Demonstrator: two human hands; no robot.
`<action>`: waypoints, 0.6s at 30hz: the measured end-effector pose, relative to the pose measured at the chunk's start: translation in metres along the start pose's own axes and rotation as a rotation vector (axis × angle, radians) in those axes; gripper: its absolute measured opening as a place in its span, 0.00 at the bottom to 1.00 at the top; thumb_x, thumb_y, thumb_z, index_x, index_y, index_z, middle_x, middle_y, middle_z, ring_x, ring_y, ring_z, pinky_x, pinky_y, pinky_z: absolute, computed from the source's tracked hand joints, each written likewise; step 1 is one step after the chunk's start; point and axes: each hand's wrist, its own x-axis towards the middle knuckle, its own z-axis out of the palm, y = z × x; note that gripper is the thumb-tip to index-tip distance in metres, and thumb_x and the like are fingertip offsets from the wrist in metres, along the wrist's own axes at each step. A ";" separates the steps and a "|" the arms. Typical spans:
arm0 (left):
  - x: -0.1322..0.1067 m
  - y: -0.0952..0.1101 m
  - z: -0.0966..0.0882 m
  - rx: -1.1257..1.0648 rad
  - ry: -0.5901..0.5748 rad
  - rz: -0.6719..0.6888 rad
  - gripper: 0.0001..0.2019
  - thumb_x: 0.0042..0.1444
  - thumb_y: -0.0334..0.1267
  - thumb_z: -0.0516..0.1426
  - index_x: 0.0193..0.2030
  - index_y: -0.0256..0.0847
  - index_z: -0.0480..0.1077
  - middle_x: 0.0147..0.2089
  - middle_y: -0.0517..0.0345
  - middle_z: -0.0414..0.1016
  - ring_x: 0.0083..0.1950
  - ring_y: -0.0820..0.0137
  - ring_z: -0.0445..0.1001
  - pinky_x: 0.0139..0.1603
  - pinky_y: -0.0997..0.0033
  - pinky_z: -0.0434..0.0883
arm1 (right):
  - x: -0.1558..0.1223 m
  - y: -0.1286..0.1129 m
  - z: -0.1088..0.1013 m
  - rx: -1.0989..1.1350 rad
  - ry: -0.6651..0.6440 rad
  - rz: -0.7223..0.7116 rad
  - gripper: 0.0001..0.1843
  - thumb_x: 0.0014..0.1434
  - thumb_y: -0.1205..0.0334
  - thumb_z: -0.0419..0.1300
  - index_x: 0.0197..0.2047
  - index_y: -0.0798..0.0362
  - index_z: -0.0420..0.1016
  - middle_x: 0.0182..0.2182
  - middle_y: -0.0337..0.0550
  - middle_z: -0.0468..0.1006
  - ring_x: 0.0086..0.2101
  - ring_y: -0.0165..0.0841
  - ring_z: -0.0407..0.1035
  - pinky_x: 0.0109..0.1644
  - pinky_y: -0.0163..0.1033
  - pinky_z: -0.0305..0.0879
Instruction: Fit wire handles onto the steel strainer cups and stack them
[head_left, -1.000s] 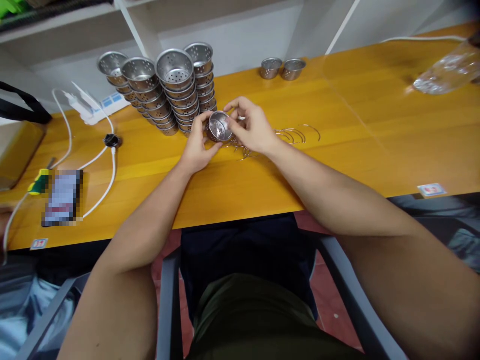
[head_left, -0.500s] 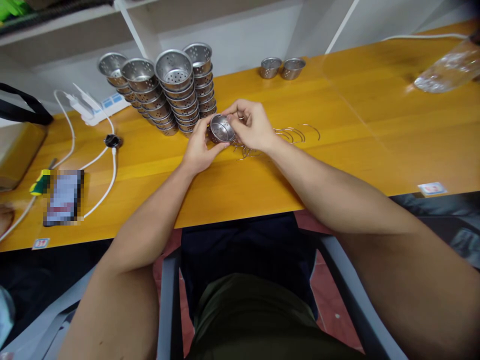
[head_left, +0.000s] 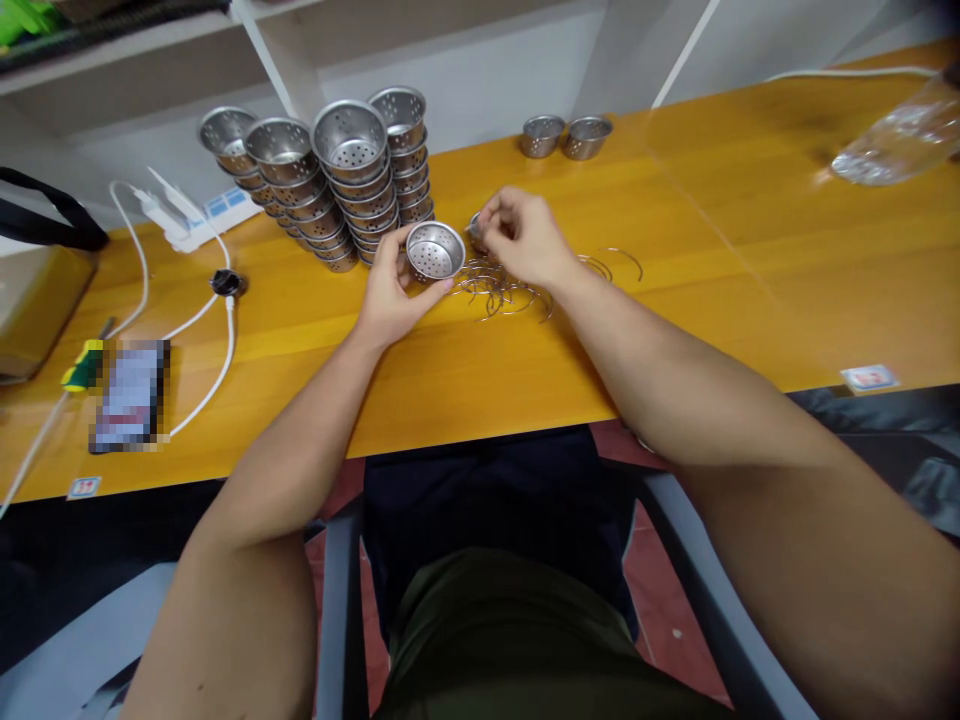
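Observation:
My left hand [head_left: 391, 290] holds a small perforated metal cup [head_left: 434, 250] upright, its open top facing me. Just to its right, my right hand [head_left: 525, 240] has its fingers curled in a pinch around a small metal piece [head_left: 475, 229] beside the cup's rim. A heap of thin wire rings [head_left: 502, 288] lies on the yellow wooden table [head_left: 525, 370] under and in front of both hands. Several tall stacks of the same perforated cups [head_left: 349, 175] stand just behind my left hand.
Two single cups [head_left: 566, 137] sit at the table's back edge. A white power strip [head_left: 191, 215] with cables [head_left: 202, 330] lies at the left, beside a blurred phone [head_left: 129, 395]. A clear plastic bag [head_left: 892, 140] rests at the far right. A grey chair frame [head_left: 675, 540] surrounds my lap.
The cup has turned from tilted toward my right hand to upright in my left hand alone. My right hand has drawn back to the right with a small metal piece pinched.

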 end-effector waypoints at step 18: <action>0.056 0.068 -0.127 0.229 0.393 0.351 0.73 0.44 1.00 0.68 0.86 0.58 0.55 0.83 0.54 0.65 0.83 0.45 0.75 0.84 0.47 0.78 | 0.006 0.020 -0.006 -0.213 0.099 -0.075 0.13 0.78 0.51 0.77 0.50 0.49 0.83 0.51 0.57 0.80 0.57 0.60 0.79 0.74 0.73 0.79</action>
